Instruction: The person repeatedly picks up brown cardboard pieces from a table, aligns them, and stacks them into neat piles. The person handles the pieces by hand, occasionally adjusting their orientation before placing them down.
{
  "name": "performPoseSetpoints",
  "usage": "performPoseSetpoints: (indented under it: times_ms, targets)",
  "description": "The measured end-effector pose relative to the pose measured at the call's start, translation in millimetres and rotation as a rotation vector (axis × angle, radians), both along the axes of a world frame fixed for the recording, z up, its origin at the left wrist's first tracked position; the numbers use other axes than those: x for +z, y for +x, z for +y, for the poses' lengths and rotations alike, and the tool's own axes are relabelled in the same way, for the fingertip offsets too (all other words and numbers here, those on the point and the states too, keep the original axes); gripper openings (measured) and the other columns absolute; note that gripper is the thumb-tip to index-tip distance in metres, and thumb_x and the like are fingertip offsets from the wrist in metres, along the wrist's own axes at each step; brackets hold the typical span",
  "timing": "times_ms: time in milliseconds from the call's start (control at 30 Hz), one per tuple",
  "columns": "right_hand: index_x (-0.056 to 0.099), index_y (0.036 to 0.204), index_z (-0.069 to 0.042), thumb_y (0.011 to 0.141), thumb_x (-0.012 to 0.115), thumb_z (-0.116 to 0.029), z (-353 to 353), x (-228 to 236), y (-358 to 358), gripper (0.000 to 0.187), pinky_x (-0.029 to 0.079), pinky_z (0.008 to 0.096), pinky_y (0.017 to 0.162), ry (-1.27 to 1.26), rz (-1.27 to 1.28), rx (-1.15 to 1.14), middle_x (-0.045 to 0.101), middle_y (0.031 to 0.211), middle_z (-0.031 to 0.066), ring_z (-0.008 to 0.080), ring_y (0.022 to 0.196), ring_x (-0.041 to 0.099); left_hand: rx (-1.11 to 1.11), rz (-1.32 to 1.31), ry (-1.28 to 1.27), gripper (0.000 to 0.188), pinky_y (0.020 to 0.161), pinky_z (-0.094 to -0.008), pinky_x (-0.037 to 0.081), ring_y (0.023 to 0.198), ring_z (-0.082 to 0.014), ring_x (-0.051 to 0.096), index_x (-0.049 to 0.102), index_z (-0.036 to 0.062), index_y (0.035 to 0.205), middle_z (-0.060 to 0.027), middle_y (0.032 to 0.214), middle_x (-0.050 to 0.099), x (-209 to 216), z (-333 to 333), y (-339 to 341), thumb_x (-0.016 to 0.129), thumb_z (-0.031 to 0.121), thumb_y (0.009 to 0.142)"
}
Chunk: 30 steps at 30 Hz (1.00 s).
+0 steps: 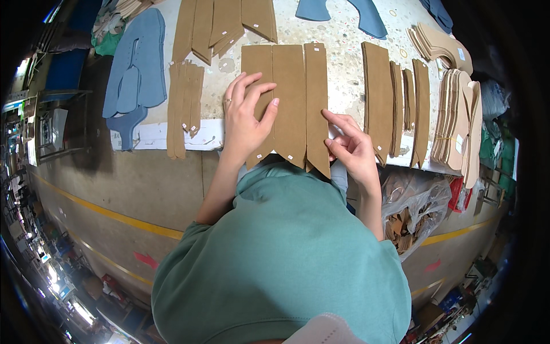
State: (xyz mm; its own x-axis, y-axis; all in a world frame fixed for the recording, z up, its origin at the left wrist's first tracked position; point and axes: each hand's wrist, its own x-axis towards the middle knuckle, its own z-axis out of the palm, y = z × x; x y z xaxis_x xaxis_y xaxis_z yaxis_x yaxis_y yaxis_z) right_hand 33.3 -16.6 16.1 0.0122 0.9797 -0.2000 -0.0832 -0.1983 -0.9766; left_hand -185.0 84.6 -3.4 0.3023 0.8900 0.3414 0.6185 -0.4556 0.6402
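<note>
Three long brown fabric pieces lie side by side in front of me, with pointed lower ends and small white labels. My left hand (pixel 248 117) rests with fingers spread across the left piece (pixel 258 60); its thumb reaches the middle piece (pixel 289 103). Along the outer edge of the right piece (pixel 316 86), my right hand (pixel 350 146) touches with index fingertip and thumb, held apart from each other. Its other fingers curl beneath and are partly hidden. The lower tips of the pieces hang over the table's near edge, close to my green shirt.
More brown strips lie left (pixel 184 106) and right (pixel 378 97) on the speckled table (pixel 346 63). Blue cut pieces (pixel 137 63) sit farther left. Stacked beige pieces (pixel 454 123) occupy the right end. Below the edge hangs a clear plastic bag (pixel 421 200) of brown scraps.
</note>
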Motion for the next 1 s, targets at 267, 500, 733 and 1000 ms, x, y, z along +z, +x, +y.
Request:
performPoseSetpoints:
  times_ms: [267,500,733,1000]
  targets:
    - [0.052,0.142,-0.008,0.090,0.059,0.005,0,8,-12,0.054,0.055,0.0278,0.085,0.189,-0.389,-0.195,0.051,0.129,0.0093,0.0191,0.110,0.059,0.001,0.005,-0.012,0.027,0.108,-0.0461,0.036,0.133,-0.0357,0.043,0.068,0.0116,0.112,-0.0095,0.133,0.055,-1,0,1,0.069,0.015,0.085]
    - [0.048,0.144,-0.010,0.089,0.064,0.001,17,-4,-14,0.058,0.053,0.0269,0.087,0.184,-0.176,-0.276,0.053,0.133,0.0101,0.0197,0.114,0.058,-0.004,0.018,-0.009,0.027,0.109,-0.0465,0.036,0.132,-0.0360,0.043,0.068,0.0114,0.112,-0.0098,0.133,0.055,0,0,0,0.069,0.015,0.085]
    - [0.057,0.135,-0.007,0.087,0.062,0.004,29,-6,-25,0.049,0.052,0.0244,0.077,0.163,-0.342,-0.149,0.062,0.118,0.0066,0.0097,0.085,0.059,-0.006,0.006,-0.019,0.027,0.109,-0.0478,0.034,0.133,-0.0362,0.042,0.068,0.0120,0.111,-0.0116,0.132,0.055,-1,0,0,0.069,0.019,0.085]
    - [0.058,0.133,-0.001,0.092,0.058,0.002,21,54,27,0.042,0.046,0.0207,0.082,0.223,-0.001,-0.064,0.060,0.124,0.0037,0.0051,0.091,0.056,-0.021,0.016,-0.026,0.026,0.109,-0.0470,0.035,0.133,-0.0356,0.041,0.068,0.0107,0.111,-0.0111,0.132,0.055,1,-1,1,0.069,0.017,0.086]
